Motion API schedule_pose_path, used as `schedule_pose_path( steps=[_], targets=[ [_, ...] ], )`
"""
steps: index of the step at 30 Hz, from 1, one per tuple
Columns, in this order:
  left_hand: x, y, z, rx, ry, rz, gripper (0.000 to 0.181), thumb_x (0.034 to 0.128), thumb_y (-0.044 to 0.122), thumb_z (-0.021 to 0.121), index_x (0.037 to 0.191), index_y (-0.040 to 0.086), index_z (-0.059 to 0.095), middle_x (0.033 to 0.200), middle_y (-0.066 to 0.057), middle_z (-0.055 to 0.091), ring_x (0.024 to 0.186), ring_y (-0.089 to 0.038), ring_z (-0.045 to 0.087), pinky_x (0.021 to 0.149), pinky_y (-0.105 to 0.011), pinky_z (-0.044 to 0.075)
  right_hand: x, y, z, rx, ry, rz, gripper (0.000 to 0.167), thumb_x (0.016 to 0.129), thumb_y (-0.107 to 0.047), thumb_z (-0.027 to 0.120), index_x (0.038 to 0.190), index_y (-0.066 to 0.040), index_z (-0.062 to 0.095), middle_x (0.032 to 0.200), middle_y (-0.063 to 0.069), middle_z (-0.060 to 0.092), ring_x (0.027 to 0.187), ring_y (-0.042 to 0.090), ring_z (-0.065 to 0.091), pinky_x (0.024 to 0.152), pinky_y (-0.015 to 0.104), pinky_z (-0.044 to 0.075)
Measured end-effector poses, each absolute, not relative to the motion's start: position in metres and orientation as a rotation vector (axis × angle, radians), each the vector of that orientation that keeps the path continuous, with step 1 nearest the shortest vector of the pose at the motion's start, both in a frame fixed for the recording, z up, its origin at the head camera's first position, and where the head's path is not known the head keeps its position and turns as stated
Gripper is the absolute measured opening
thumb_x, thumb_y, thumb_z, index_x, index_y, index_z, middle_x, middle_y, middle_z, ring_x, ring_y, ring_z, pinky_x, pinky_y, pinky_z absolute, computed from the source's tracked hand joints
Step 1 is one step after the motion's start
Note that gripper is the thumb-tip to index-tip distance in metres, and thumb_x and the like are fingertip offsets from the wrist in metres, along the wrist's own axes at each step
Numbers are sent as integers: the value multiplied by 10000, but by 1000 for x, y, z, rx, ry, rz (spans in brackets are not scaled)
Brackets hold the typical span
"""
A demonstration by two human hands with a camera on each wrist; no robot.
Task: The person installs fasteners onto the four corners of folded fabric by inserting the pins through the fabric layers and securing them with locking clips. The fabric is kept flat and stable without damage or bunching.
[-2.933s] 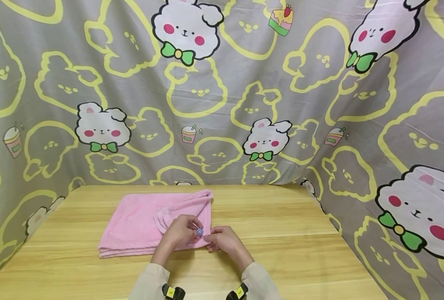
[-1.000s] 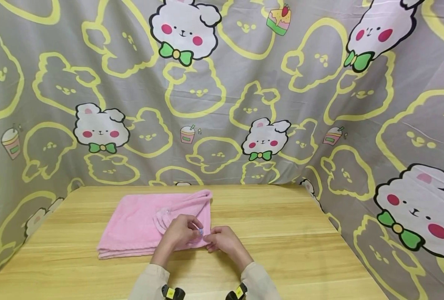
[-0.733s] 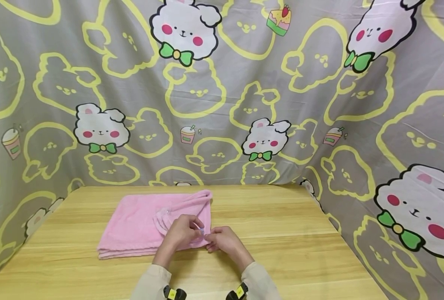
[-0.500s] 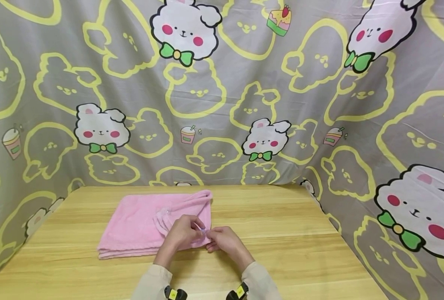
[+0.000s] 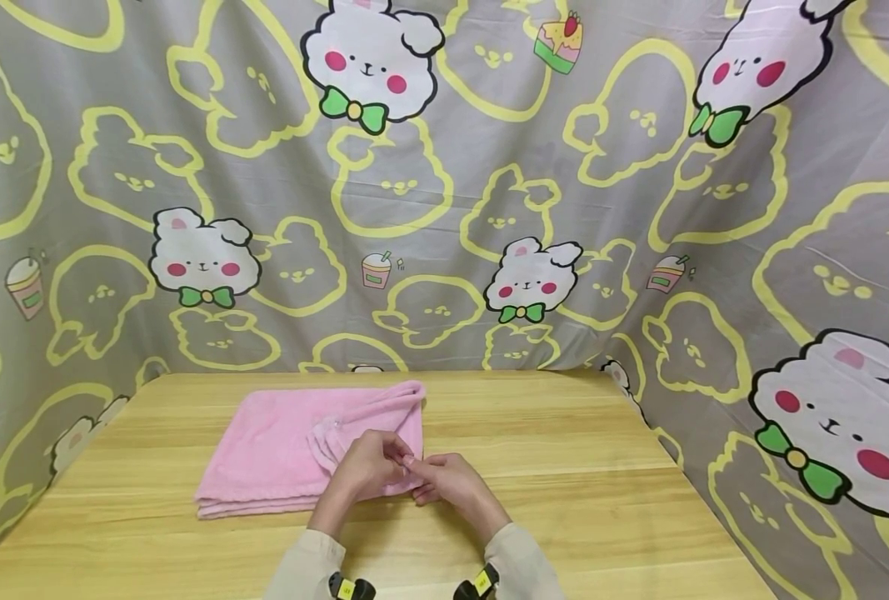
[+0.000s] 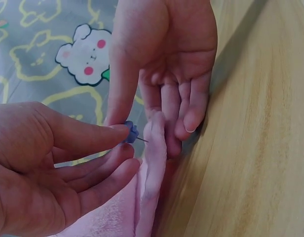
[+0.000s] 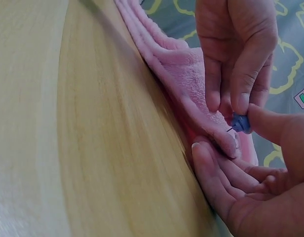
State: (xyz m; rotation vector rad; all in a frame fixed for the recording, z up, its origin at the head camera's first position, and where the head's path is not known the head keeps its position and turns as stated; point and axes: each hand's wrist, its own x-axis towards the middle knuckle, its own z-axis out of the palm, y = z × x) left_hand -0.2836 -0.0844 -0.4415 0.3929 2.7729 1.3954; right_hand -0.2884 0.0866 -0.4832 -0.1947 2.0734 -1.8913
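A pink plush cloth (image 5: pixel 279 437), perhaps a folded towel or blanket, lies on the table. At its near right corner my left hand (image 5: pixel 365 467) pinches a pin with a blue flower-like head (image 6: pixel 132 132) between thumb and fingers. The pin's thin metal needle points at the cloth's raised edge (image 6: pixel 156 148); whether it pierces the cloth I cannot tell. My right hand (image 5: pixel 455 483) has its fingers curled behind that edge, while its thumb touches the blue head, as the right wrist view also shows. From the head view, the fingers hide the pin.
The light wooden table (image 5: pixel 564 450) extends around the cloth on every side. A grey curtain (image 5: pixel 429 317) with cartoon bunnies stands behind the table and along both sides. A looped fold (image 5: pixel 412 390) of the cloth sticks up at its far right corner.
The blue pin has shifted slightly right in my left fingers and is now hidden from the head view. My right thumb has moved left from the cloth edge onto the pin head.
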Motion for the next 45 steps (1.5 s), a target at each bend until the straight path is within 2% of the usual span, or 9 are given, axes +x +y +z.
schedule_pose_path(
  steps=[9,30,40,45],
  targets=[
    [-284,-85,-441,399,2769,1409,213,722,-97,657,857,44,740,772,-44,692,709,-127,597,670,-289,501,-289,86,-483,-172,2079,-1897,415,985,-309,650,1056,97,693,785,67,700,626,114,660,652,294,597],
    [-284,-84,-445,388,2776,1382,156,733,-72,720,829,50,730,751,-37,684,684,-130,592,633,-279,497,-289,86,-484,-172,2054,-1952,281,966,-192,671,971,88,698,732,25,664,625,107,632,626,253,577],
    [-282,-84,-443,403,2784,1360,161,724,-66,711,830,54,721,751,-47,685,682,-134,584,639,-287,491,-289,85,-485,-163,2067,-1944,300,965,-208,674,980,90,698,736,25,664,633,107,633,630,262,580],
    [-281,-83,-442,379,2770,1338,225,692,-77,705,880,47,716,757,-51,692,673,-143,594,634,-290,491,-290,85,-486,-156,2054,-1957,324,970,-227,672,999,94,703,718,17,662,625,102,635,618,251,578]
  ],
)
